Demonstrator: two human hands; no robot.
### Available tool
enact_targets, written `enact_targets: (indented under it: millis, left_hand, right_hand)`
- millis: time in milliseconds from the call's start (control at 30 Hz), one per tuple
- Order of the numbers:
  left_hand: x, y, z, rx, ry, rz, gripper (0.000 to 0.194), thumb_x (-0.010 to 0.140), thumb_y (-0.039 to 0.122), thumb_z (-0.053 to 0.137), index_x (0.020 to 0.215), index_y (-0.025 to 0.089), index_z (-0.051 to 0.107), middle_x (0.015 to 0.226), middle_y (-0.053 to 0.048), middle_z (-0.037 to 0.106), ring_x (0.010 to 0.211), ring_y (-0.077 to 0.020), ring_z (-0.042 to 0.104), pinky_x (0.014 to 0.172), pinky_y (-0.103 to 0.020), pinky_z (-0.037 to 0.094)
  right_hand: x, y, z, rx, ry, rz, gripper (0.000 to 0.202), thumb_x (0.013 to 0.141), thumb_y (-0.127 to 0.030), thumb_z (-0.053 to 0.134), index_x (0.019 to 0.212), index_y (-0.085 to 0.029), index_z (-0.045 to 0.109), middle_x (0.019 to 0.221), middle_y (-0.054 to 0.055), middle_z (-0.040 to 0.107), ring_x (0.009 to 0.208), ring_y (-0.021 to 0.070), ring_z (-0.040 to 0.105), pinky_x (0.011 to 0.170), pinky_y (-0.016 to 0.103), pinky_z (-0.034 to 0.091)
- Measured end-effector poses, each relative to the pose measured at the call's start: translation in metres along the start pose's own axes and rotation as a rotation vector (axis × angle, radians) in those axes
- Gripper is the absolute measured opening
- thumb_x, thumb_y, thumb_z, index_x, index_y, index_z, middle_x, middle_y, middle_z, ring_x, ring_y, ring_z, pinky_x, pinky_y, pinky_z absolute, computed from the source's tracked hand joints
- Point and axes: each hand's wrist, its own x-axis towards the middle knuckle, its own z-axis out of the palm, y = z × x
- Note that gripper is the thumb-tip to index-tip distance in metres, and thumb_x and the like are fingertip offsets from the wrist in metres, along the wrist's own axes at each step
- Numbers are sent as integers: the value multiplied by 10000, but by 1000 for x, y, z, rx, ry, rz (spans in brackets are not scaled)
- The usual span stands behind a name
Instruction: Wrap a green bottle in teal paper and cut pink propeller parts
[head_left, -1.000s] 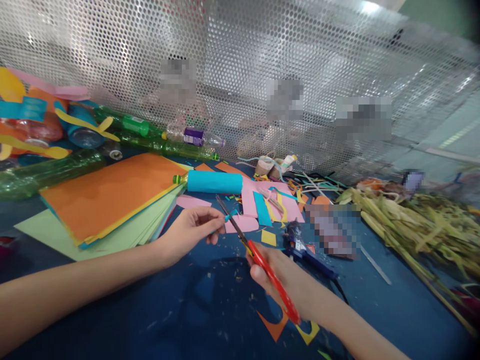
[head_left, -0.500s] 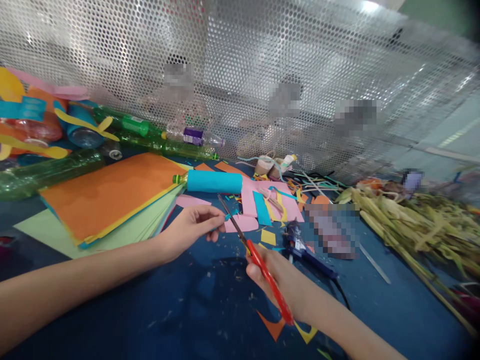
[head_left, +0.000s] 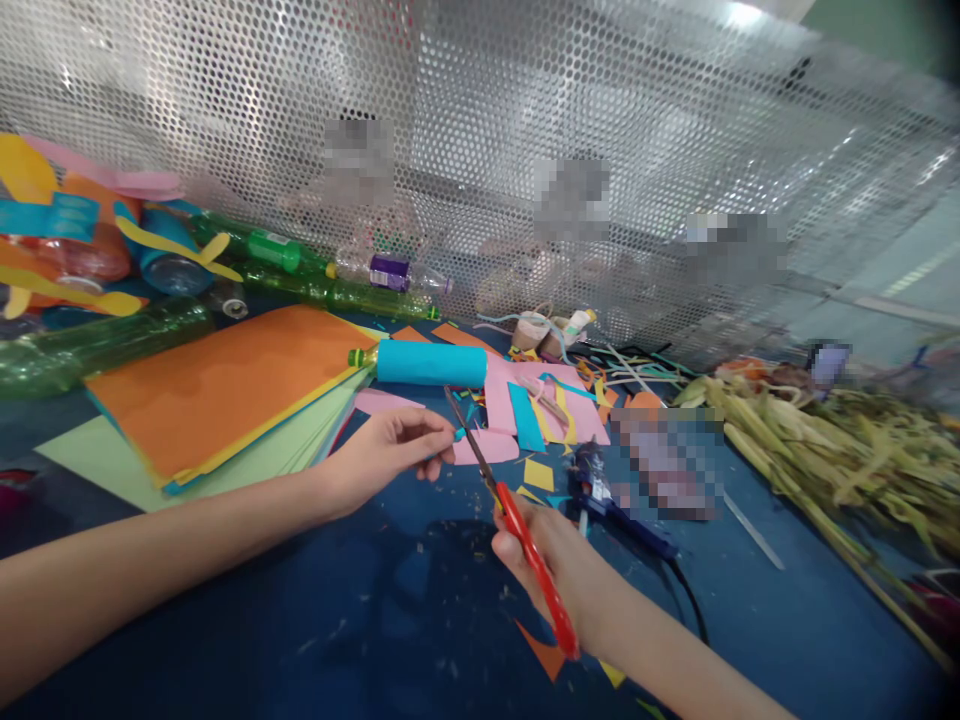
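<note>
My right hand [head_left: 574, 565] grips red-handled scissors [head_left: 536, 565], their dark blades pointing up and away to the left and looking nearly closed. Thumb and fingers of my left hand [head_left: 394, 450] are pinched on a tiny blue paper piece [head_left: 460, 435], right beside the blades. Behind the hands lies a bottle wrapped in blue paper [head_left: 431, 363], on its side with a green cap to the left. A pink paper piece [head_left: 489, 446] rests on the table just past the blades.
Stacked coloured paper [head_left: 240, 390] lies left, near green plastic bottles [head_left: 112, 345]. A glue gun [head_left: 619, 515] with a black cord is right of my right hand. Dried husks [head_left: 832, 450] fill the far right. Paper scraps dot the blue table [head_left: 360, 620]; a perforated metal screen [head_left: 480, 120] stands behind.
The blue paper at my left fingertips shows less than before, only a small bit now. The scissors' blades have shifted slightly. Both hands stay in nearly the same place.
</note>
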Motion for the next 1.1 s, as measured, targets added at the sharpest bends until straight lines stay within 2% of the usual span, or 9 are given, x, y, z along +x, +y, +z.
enact_targets:
  millis: [167, 300, 367, 433, 533, 633, 833, 933, 1100]
  left_hand:
    - [7, -5, -7, 194, 41, 59, 138, 810, 289, 535, 787, 161, 583, 702, 0, 614, 566, -98, 534, 564, -226, 424]
    - [14, -16, -19, 637, 134, 226, 111, 786, 236, 532, 841, 199, 621, 845, -23, 648, 757, -163, 576, 698, -283, 435]
    - [15, -20, -22, 793, 161, 265, 120, 787, 217, 515, 834, 202, 624, 867, -34, 648, 775, -178, 567, 708, -299, 427]
    - [16, -23, -23, 863, 138, 293, 130, 794, 199, 491, 837, 194, 614, 866, -47, 637, 799, -189, 555, 734, -315, 421]
    - [17, -28, -21, 895, 65, 348, 145, 801, 180, 471, 847, 186, 608, 862, -57, 614, 856, -203, 532, 792, -337, 406]
    - [18, -33, -20, 894, 27, 374, 144, 801, 179, 480, 849, 184, 616, 860, -62, 598, 862, -207, 518, 801, -345, 400]
    - [20, -39, -23, 928, -12, 372, 158, 798, 186, 506, 880, 181, 641, 910, -75, 613, 907, -217, 533, 838, -348, 403]
    - [20, -41, -23, 933, 1, 386, 205, 782, 156, 502, 925, 189, 645, 920, -74, 630, 928, -221, 544, 851, -349, 409]
    - [19, -40, -20, 929, 12, 382, 287, 755, 94, 472, 973, 177, 639, 925, -82, 642, 907, -213, 565, 823, -335, 437]
  right_hand:
    - [6, 13, 10, 354, 94, 268, 461, 822, -645, 254, 700, -213, 362, 546, -56, 342, 372, 84, 379, 344, 214, 322]
    - [16, 24, -10, 569, 183, 427, 498, 781, -695, 235, 725, -218, 369, 530, -70, 361, 347, 90, 400, 343, 235, 406]
    - [23, 35, -33, 343, 206, 481, 502, 811, -659, 205, 777, -209, 424, 522, -60, 405, 352, 108, 452, 356, 240, 412]
    - [32, 50, -58, -204, 220, 458, 449, 869, -547, 209, 796, -194, 478, 568, -9, 517, 435, 129, 540, 420, 234, 417]
    - [52, 77, -88, -451, 270, 503, 355, 849, -446, 369, 761, -148, 541, 724, 129, 614, 700, 236, 621, 556, 288, 414]
    - [74, 99, -101, -570, 250, 531, 407, 813, -493, 432, 700, -135, 591, 724, 162, 639, 758, 279, 627, 574, 292, 388]
    - [100, 108, -98, -681, 218, 438, 341, 809, -395, 513, 811, -82, 650, 809, 188, 672, 792, 270, 637, 618, 282, 399]
    - [108, 87, -90, -731, 253, 331, 291, 826, -302, 509, 881, -51, 645, 886, 230, 656, 869, 298, 617, 688, 324, 409]
    - [124, 35, -51, -670, 114, -80, 232, 900, -229, 416, 1030, -203, 606, 1017, 33, 666, 895, 133, 608, 776, 218, 423]
